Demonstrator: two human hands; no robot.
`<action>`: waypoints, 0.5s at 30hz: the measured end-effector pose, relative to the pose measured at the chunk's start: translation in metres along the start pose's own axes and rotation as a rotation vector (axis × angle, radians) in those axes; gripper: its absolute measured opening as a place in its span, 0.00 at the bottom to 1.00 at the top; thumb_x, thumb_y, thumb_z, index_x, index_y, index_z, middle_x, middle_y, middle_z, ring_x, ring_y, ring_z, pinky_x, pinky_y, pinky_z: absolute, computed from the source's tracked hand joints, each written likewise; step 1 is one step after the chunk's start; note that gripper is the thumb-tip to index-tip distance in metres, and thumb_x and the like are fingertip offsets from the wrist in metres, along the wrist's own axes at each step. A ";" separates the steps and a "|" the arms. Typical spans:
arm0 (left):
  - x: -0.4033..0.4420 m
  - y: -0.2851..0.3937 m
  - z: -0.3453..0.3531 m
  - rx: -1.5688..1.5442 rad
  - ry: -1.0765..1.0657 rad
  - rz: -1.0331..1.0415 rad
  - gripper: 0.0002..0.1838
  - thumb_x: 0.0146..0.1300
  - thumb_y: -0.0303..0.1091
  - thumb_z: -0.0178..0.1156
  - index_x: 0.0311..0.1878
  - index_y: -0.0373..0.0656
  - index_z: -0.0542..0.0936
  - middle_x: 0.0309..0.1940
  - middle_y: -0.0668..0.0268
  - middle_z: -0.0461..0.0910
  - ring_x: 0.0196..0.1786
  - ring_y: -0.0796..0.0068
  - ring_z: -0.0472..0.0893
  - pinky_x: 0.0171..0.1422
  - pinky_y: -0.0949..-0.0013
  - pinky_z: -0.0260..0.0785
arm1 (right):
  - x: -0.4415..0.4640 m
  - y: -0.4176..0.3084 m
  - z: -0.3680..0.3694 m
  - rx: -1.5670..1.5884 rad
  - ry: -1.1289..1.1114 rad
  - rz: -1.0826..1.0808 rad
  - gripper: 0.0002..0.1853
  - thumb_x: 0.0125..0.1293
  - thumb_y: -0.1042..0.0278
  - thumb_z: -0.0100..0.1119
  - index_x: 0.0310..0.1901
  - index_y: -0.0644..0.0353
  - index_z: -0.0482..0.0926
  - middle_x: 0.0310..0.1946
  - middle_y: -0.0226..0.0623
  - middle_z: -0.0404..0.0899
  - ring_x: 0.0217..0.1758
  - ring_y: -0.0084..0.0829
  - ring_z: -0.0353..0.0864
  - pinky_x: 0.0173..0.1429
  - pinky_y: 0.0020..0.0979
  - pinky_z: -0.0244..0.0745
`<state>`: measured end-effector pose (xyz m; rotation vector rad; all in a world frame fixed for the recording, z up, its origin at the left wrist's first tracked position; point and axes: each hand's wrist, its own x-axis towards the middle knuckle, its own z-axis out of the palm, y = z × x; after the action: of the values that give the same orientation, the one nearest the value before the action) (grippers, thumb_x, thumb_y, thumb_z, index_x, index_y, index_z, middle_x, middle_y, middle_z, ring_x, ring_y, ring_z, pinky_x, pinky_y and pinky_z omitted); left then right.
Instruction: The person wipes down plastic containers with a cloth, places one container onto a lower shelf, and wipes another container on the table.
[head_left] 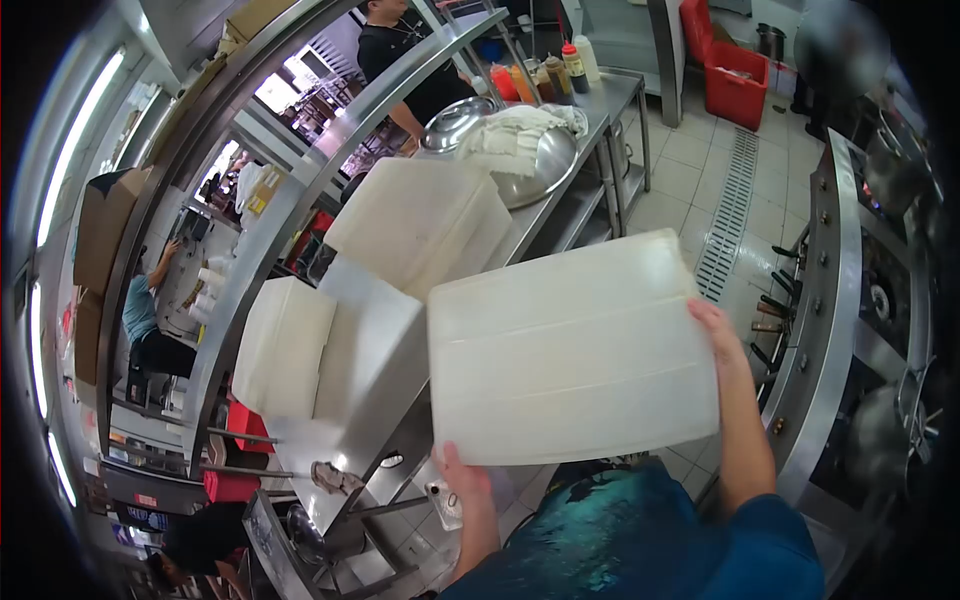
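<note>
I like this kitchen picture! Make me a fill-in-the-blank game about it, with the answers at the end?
The pale container is held by the right hand and the ____ hand.
The open bin near the floor drain is coloured ____.
The stove is on the ____ side of the picture.
The sleeve on the right arm is coloured ____.

Missing words: left; red; right; blue.

Beyond the right hand (716, 328), a slotted drain (722, 235) crosses the tiled floor (675, 168); a steel stove (818, 290) stands right, lit tubes (37, 350) far left.
</note>
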<state>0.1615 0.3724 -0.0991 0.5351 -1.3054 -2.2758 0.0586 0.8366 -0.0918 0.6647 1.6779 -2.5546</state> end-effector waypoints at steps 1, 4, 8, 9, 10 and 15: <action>0.012 -0.011 0.012 0.040 0.004 -0.027 0.23 0.73 0.32 0.53 0.68 0.39 0.64 0.61 0.55 0.74 0.60 0.59 0.77 0.66 0.55 0.72 | -0.001 -0.011 -0.002 -0.001 0.010 -0.005 0.21 0.66 0.57 0.66 0.55 0.63 0.80 0.47 0.34 0.84 0.50 0.26 0.83 0.56 0.28 0.76; 0.046 -0.042 0.065 0.067 -0.074 -0.187 0.23 0.73 0.29 0.54 0.68 0.40 0.63 0.59 0.58 0.74 0.61 0.63 0.75 0.68 0.57 0.69 | -0.015 -0.024 -0.038 0.088 0.148 -0.033 0.20 0.68 0.56 0.64 0.52 0.65 0.81 0.44 0.36 0.85 0.45 0.29 0.85 0.53 0.31 0.79; 0.090 -0.110 0.124 0.118 -0.353 -0.323 0.21 0.73 0.30 0.55 0.66 0.40 0.66 0.61 0.59 0.74 0.61 0.65 0.76 0.68 0.59 0.69 | -0.017 -0.023 -0.077 0.296 0.314 0.068 0.20 0.69 0.56 0.63 0.52 0.65 0.81 0.44 0.38 0.86 0.44 0.31 0.86 0.52 0.33 0.81; 0.099 -0.132 0.135 0.108 -0.398 -0.371 0.22 0.73 0.32 0.57 0.66 0.40 0.66 0.62 0.58 0.74 0.63 0.65 0.75 0.69 0.60 0.68 | -0.011 -0.015 -0.094 0.313 0.356 0.032 0.20 0.69 0.57 0.64 0.52 0.65 0.81 0.44 0.39 0.86 0.44 0.32 0.86 0.51 0.33 0.81; 0.107 -0.156 0.144 0.137 -0.398 -0.405 0.23 0.73 0.34 0.58 0.66 0.40 0.66 0.61 0.58 0.74 0.63 0.66 0.75 0.68 0.60 0.68 | -0.009 -0.009 -0.107 0.335 0.404 -0.001 0.20 0.69 0.57 0.64 0.52 0.65 0.81 0.45 0.39 0.86 0.45 0.32 0.86 0.51 0.33 0.82; 0.132 -0.264 0.188 0.185 -0.386 -0.680 0.21 0.73 0.39 0.57 0.63 0.40 0.69 0.59 0.58 0.74 0.64 0.62 0.74 0.68 0.55 0.67 | 0.027 0.014 -0.151 0.310 0.547 0.007 0.19 0.68 0.60 0.65 0.53 0.65 0.81 0.47 0.39 0.85 0.46 0.31 0.86 0.51 0.32 0.81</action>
<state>-0.0997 0.5456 -0.2544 0.7114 -1.7311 -2.9353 0.0883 0.9693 -0.1638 1.4984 1.3639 -2.8266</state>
